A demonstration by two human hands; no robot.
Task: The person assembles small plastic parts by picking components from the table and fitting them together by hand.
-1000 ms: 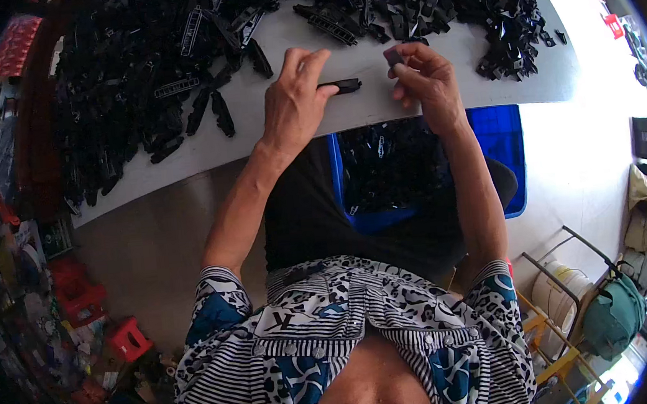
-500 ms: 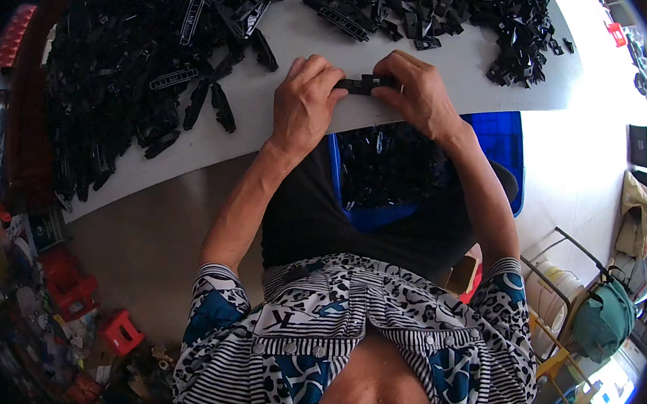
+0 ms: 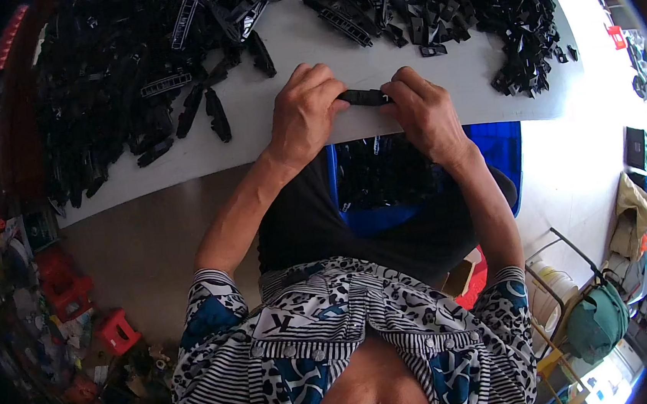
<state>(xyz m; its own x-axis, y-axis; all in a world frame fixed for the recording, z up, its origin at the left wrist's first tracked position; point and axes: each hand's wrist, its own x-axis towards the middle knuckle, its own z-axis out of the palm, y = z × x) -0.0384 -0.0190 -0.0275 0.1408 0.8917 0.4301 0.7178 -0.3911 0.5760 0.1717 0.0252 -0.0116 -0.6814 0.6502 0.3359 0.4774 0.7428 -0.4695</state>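
Between my two hands, just above the near part of the white table (image 3: 271, 129), is a slim black plastic part (image 3: 365, 97). My left hand (image 3: 306, 111) pinches one end between thumb and fingers. The other end is gripped by my right hand (image 3: 423, 108). Its ends are covered by my fingertips, and its exact kind does not show. A heap of long black plastic parts (image 3: 113, 82) lies on the table to the left. Smaller black clip-like pieces (image 3: 516, 31) are piled at the far right.
Below the table edge, by my legs, a blue bin (image 3: 515, 150) holds many black parts. Red plastic stools (image 3: 118, 333) and clutter stand on the floor at left. A metal-handled cart (image 3: 573, 245) with a green bag (image 3: 597, 320) is at right.
The black part has turned between my hands and now shows a smoother, straighter side. My right hand has shifted slightly right and down. The view has moved a little.
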